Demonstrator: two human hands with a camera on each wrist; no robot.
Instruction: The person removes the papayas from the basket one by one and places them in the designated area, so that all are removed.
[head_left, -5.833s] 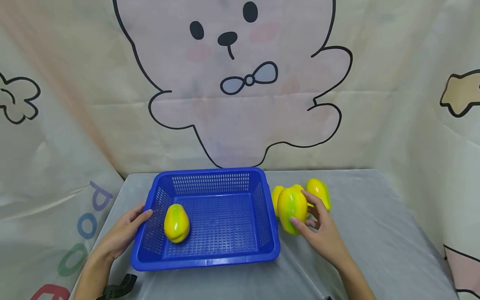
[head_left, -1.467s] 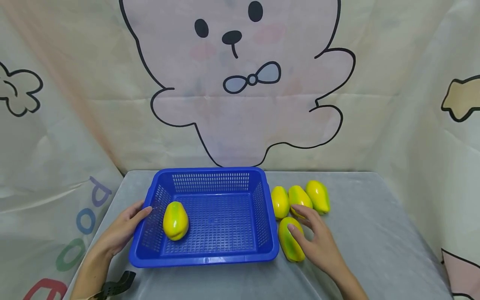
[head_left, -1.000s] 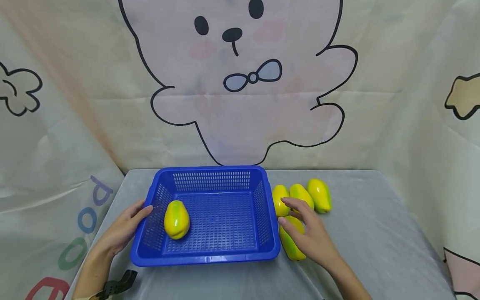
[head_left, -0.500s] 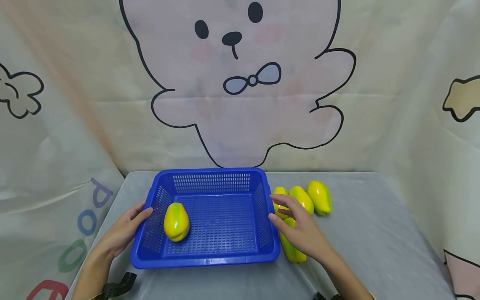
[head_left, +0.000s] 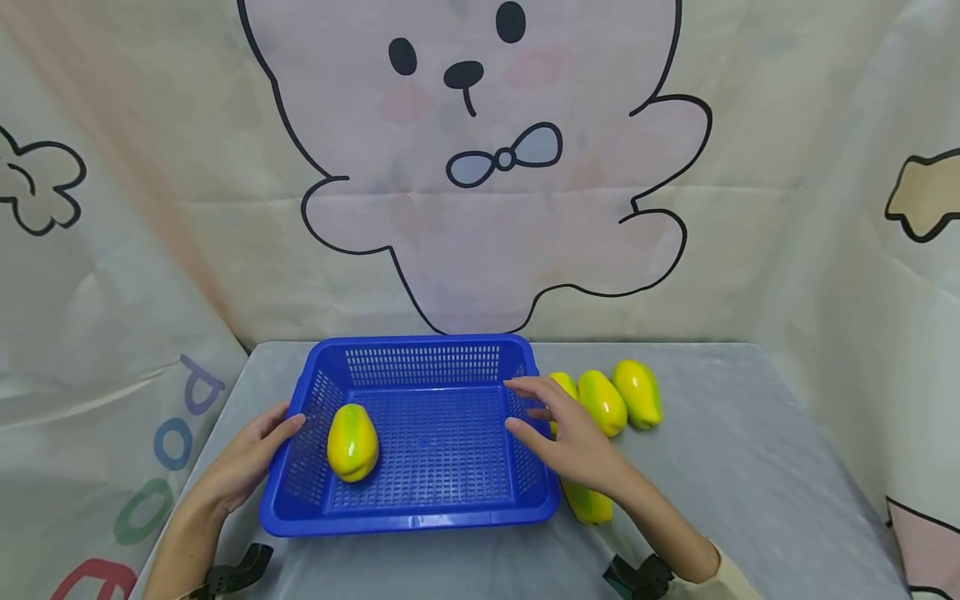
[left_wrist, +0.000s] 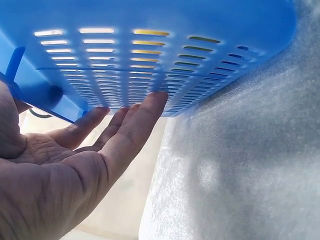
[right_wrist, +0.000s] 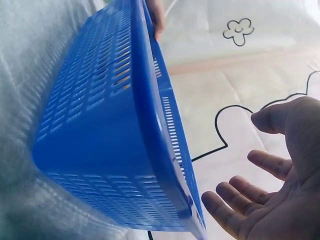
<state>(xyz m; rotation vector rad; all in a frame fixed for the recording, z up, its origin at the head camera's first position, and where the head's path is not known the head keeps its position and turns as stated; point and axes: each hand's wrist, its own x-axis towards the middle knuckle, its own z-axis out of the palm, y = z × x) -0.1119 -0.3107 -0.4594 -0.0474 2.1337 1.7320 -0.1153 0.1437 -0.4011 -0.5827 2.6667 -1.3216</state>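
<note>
A blue plastic basket [head_left: 420,521] with slotted walls stands on the table, one yellow-green papaya [head_left: 352,443] lying in its left part. My left hand [head_left: 243,458] holds the basket's left side, thumb over the rim; the left wrist view has its fingers [left_wrist: 135,120] against the outer wall. Over the basket's right rim hovers my right hand [head_left: 573,437], fingers spread and holding nothing. Right of the basket lie more papayas: one at the back right [head_left: 637,394], one beside it [head_left: 602,402], and two partly hidden behind the right hand, the nearer papaya [head_left: 588,504] among them.
Grey cloth covers the table [head_left: 735,467]. Behind it hangs a pale curtain [head_left: 225,167] with a cartoon bear and other drawings. A dark strap [head_left: 240,571] is on the left wrist, another dark strap [head_left: 641,577] on the right.
Earlier, my right hand held a papaya beside the basket; that papaya then lay on the table. The right hand has since moved left over the basket's right rim. The left hand stays put.
</note>
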